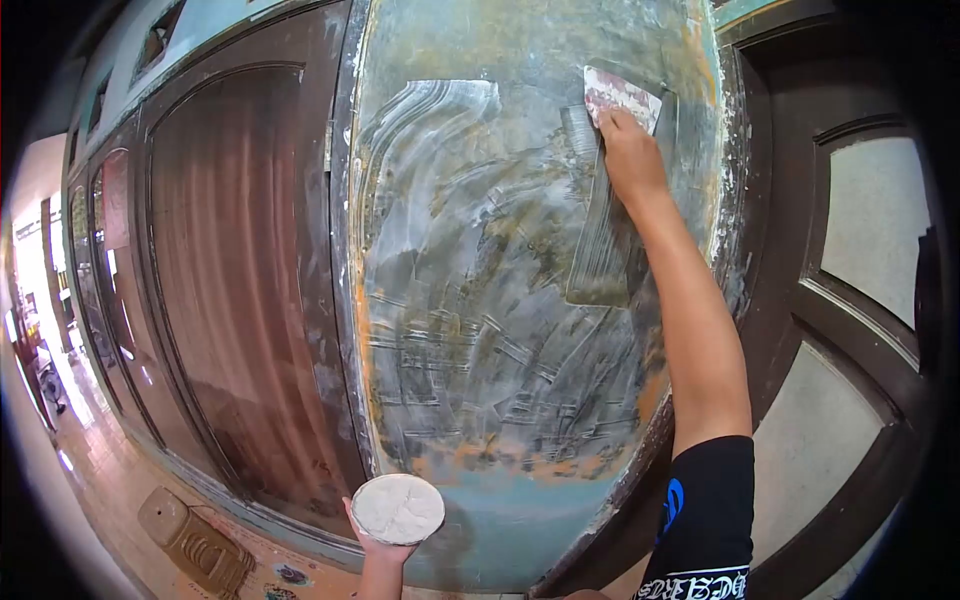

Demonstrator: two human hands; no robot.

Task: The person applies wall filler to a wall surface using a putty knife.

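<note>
Smeared with pale paste in streaks, the grey-green wall panel [470, 330] fills the middle of the view. My right hand [630, 155] grips a wide scraper [622, 97] coated with white and reddish material, its blade against the upper right of the panel. Low in the view, my left hand [378, 548] holds up a round container [398, 508] of whitish paste from below, in front of the panel's lower left edge.
Brown wooden doors with a curtained pane [230, 270] stand on the left. A dark frame with pale panels [875, 215] is at the right. On the floor at lower left lies a brown plastic stool [195, 540], and a fan [52, 388] stands farther back.
</note>
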